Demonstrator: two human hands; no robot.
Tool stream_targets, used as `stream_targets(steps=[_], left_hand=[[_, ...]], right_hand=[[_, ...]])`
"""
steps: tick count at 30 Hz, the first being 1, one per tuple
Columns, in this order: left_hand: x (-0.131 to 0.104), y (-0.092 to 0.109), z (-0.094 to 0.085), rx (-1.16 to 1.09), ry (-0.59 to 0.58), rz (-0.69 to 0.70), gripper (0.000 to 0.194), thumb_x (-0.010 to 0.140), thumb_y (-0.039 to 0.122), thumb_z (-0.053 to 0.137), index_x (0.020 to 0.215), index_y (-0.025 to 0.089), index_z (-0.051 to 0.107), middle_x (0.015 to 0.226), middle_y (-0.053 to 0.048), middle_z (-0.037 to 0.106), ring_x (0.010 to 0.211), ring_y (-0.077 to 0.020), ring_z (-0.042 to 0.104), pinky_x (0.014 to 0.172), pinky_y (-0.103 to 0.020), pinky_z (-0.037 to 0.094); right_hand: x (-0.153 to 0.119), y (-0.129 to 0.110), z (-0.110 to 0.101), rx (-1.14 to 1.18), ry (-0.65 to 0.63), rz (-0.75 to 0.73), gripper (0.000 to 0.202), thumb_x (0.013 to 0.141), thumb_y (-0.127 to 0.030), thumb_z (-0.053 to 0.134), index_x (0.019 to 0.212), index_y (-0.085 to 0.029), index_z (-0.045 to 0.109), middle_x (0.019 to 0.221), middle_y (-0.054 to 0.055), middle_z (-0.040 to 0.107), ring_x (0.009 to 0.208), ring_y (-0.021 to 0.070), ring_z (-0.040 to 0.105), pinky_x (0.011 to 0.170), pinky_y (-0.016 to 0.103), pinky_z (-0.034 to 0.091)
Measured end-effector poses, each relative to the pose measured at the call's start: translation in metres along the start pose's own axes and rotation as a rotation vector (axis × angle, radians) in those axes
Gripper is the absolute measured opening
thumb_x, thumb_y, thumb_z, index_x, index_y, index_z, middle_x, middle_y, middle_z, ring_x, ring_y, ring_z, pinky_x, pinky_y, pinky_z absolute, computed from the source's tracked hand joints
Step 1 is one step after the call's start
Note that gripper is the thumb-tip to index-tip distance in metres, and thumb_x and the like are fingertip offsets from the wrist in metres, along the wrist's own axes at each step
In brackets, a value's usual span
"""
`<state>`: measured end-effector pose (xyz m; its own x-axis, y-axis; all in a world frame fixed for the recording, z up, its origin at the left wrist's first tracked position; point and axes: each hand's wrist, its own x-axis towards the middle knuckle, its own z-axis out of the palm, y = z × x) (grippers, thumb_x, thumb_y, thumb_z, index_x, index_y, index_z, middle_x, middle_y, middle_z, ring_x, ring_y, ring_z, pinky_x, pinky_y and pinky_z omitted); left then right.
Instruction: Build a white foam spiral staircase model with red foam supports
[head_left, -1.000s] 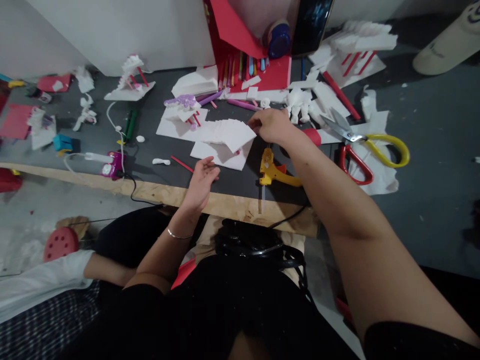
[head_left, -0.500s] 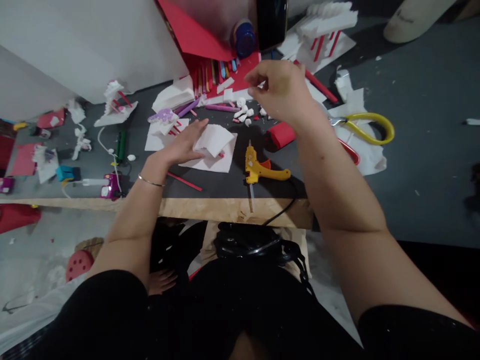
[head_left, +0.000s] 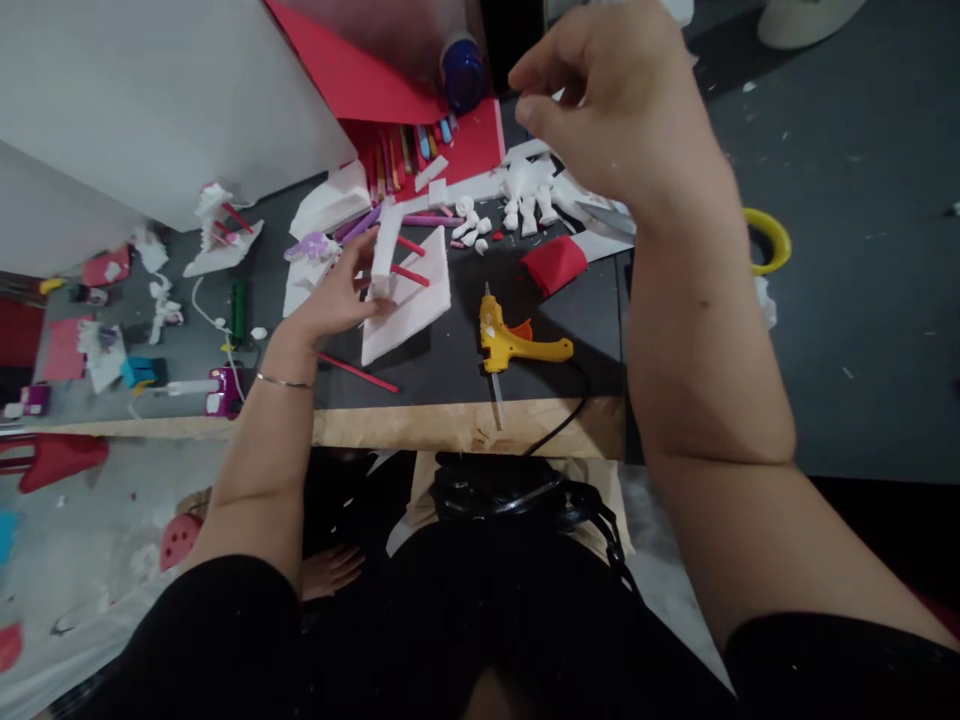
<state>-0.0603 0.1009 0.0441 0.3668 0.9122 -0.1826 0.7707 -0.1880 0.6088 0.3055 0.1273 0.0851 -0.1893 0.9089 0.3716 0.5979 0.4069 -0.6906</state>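
Note:
My left hand is closed around the upper white part of a small foam model, a white base sheet joined to a raised block by thin red sticks. The model is tilted up on its side, its base facing right. My right hand hovers high over the back of the table, fingers curled and thumb slightly apart from them, with nothing visible between. Below it lies a white figure-like piece. Between my arms a yellow glue gun rests on the table, nozzle pointing away from me.
Left of the model lies a purple-topped foam piece. A loose red stick is near the front edge. A red roll, a blue-lidded jar and yellow-handled scissors surround the workspace. Another person's hand shows below the table.
My left hand has tipped the foam model up from lying flat, so its red sticks show. My right hand has risen farther up and right, uncovering the white figure-like piece.

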Motion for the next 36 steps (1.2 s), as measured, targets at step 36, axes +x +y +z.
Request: stream_targets(steps=[36], left_hand=[[-0.002, -0.008, 0.081, 0.212, 0.381, -0.276, 0.134, 0.062, 0.094, 0.073, 0.166, 0.024, 0.026, 0.158, -0.024, 0.045, 0.155, -0.0518, 0.034, 0.123, -0.063, 0.037]], right_hand=[[-0.012, -0.005, 0.083, -0.341, -0.544, -0.039, 0.022, 0.095, -0.035, 0.061, 0.103, -0.028, 0.08, 0.112, 0.011, 0.077, 0.115, 0.0384, 0.059, 0.099, 0.056, 0.033]])
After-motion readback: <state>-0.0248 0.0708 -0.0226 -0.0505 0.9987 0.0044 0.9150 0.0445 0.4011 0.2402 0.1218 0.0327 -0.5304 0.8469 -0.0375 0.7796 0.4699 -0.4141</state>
